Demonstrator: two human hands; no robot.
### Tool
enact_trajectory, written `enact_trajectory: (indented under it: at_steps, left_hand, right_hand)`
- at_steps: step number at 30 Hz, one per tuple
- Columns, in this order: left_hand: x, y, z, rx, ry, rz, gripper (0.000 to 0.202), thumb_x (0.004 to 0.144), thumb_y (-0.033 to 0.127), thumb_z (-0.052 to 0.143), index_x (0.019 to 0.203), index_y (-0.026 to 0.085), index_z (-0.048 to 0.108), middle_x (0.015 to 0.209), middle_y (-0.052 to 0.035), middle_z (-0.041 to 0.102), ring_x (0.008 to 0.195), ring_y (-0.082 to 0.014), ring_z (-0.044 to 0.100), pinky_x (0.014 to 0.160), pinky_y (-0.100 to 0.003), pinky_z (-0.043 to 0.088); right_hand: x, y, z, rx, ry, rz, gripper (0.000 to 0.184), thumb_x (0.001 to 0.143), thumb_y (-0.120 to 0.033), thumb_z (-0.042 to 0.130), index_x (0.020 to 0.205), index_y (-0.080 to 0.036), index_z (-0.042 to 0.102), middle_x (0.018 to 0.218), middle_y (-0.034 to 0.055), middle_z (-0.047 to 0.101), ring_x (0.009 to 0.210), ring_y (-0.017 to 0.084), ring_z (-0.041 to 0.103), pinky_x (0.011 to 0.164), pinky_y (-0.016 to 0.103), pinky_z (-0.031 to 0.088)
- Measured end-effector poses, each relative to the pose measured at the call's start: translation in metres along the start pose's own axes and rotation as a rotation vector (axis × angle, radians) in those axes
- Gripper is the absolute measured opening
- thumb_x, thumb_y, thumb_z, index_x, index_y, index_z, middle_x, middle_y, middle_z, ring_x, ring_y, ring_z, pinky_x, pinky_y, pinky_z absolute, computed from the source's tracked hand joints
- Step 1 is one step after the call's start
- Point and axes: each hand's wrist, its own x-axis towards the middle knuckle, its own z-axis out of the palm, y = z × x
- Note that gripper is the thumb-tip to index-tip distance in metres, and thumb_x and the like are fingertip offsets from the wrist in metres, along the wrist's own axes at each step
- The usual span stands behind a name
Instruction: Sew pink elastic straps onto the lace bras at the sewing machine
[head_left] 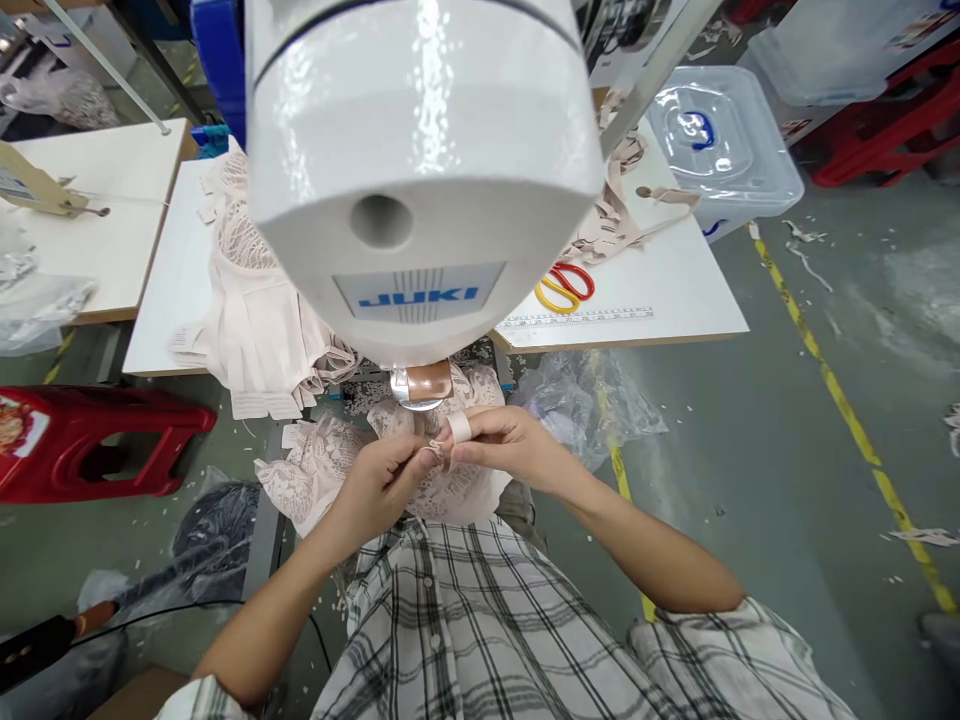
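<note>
Left hand [382,478] and right hand [501,440] meet, thumbs and forefingers closed in a pinch on a small pale fabric piece [435,450], just over the lace garment [454,495] below the sewing machine head [427,150]. Both forearms [281,605] angle inward; a pale band [459,427] crosses a right finger.

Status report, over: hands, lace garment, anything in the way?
Left hand and right hand close together, pinching pale fabric. Lace garment bunched beneath them. Sewing machine head looming ahead, blocking part of the view.

Bright light glares off the white machine head [427,150].
</note>
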Motion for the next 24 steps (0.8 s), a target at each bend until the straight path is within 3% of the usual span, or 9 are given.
enact_trajectory:
  at_steps: [3, 6, 10, 13, 14, 16, 18, 22, 24]
  left_hand:
    - [-0.001, -0.004, 0.005, -0.033, 0.003, 0.019, 0.029, 0.101, 0.031, 0.046, 0.083, 0.016, 0.063, 0.069, 0.0019, 0.055, 0.063, -0.0102, 0.049, 0.059, -0.022, 0.035]
    - [-0.001, -0.004, 0.003, -0.025, -0.019, 0.023, 0.030, 0.101, 0.031, 0.046, 0.080, 0.017, 0.061, 0.067, 0.0024, 0.053, 0.062, -0.0104, 0.048, 0.059, -0.022, 0.035]
    - [0.001, -0.002, 0.003, 0.030, 0.013, 0.047, 0.031, 0.099, 0.035, 0.050, 0.074, 0.017, 0.056, 0.071, 0.0002, 0.053, 0.066, -0.0129, 0.050, 0.060, -0.024, 0.038]
    - [0.003, -0.002, 0.019, 0.115, 0.163, 0.103, 0.024, 0.095, 0.039, 0.055, 0.086, 0.018, 0.060, 0.100, -0.0087, 0.062, 0.094, -0.0208, 0.060, 0.078, -0.031, 0.049]
    - [0.004, -0.003, 0.026, 0.155, 0.240, 0.105, 0.023, 0.095, 0.039, 0.054, 0.089, 0.018, 0.060, 0.102, -0.0093, 0.063, 0.095, -0.0212, 0.061, 0.079, -0.032, 0.050]
    - [0.004, -0.007, 0.039, 0.241, 0.398, 0.084, 0.022, 0.097, 0.038, 0.050, 0.092, 0.018, 0.058, 0.086, -0.0053, 0.064, 0.077, -0.0175, 0.062, 0.067, -0.028, 0.050]
    - [0.006, -0.010, 0.043, 0.316, 0.483, 0.127, 0.021, 0.099, 0.037, 0.049, 0.101, 0.018, 0.058, 0.071, -0.0003, 0.062, 0.061, -0.0142, 0.059, 0.058, -0.025, 0.046]
    - [0.015, -0.010, 0.019, 0.502, 0.364, 0.381, 0.027, 0.099, 0.023, 0.047, 0.122, 0.020, 0.061, 0.064, 0.0019, 0.065, 0.053, -0.0118, 0.059, 0.051, -0.020, 0.042]
    - [0.021, -0.005, 0.002, 0.527, 0.320, 0.348, 0.030, 0.099, 0.018, 0.046, 0.121, 0.021, 0.065, 0.071, -0.0001, 0.072, 0.056, -0.0117, 0.063, 0.050, -0.020, 0.043]
  right_hand:
    - [0.000, 0.000, -0.003, -0.038, -0.083, -0.037, 0.015, 0.082, -0.035, 0.076, 0.091, -0.024, 0.080, 0.117, 0.0048, 0.070, 0.112, 0.020, 0.064, 0.094, 0.031, 0.052]
    - [-0.001, -0.002, -0.007, -0.023, -0.100, -0.003, 0.015, 0.084, -0.036, 0.073, 0.092, -0.024, 0.080, 0.097, 0.0037, 0.073, 0.093, 0.018, 0.068, 0.083, 0.029, 0.053]
    - [-0.004, -0.001, -0.003, -0.062, 0.077, 0.006, 0.017, 0.084, -0.037, 0.073, 0.091, -0.023, 0.080, 0.084, 0.0028, 0.073, 0.078, 0.015, 0.065, 0.069, 0.025, 0.050]
    - [-0.001, 0.005, 0.007, 0.152, 0.207, 0.012, 0.017, 0.081, -0.039, 0.076, 0.086, -0.024, 0.080, 0.077, 0.0009, 0.073, 0.071, 0.012, 0.063, 0.067, 0.023, 0.049]
    - [0.001, 0.006, 0.010, 0.249, 0.234, 0.032, 0.018, 0.079, -0.041, 0.078, 0.084, -0.024, 0.080, 0.075, 0.0004, 0.072, 0.068, 0.011, 0.062, 0.065, 0.023, 0.048]
    - [0.006, 0.008, 0.012, 0.383, 0.282, 0.079, 0.024, 0.075, -0.045, 0.080, 0.083, -0.023, 0.079, 0.071, -0.0001, 0.071, 0.062, 0.010, 0.060, 0.060, 0.022, 0.047]
    - [0.014, 0.006, 0.008, 0.397, 0.319, 0.101, 0.028, 0.074, -0.047, 0.081, 0.087, -0.022, 0.078, 0.069, -0.0006, 0.069, 0.058, 0.009, 0.057, 0.055, 0.021, 0.046]
    - [0.035, 0.000, -0.015, 0.250, 0.404, -0.028, 0.031, 0.080, -0.048, 0.075, 0.097, -0.022, 0.076, 0.072, -0.0019, 0.064, 0.058, 0.007, 0.053, 0.054, 0.019, 0.045]
    - [0.047, -0.002, -0.027, 0.169, 0.402, -0.101, 0.030, 0.080, -0.047, 0.074, 0.098, -0.022, 0.074, 0.074, -0.0022, 0.063, 0.061, 0.007, 0.053, 0.058, 0.020, 0.047]
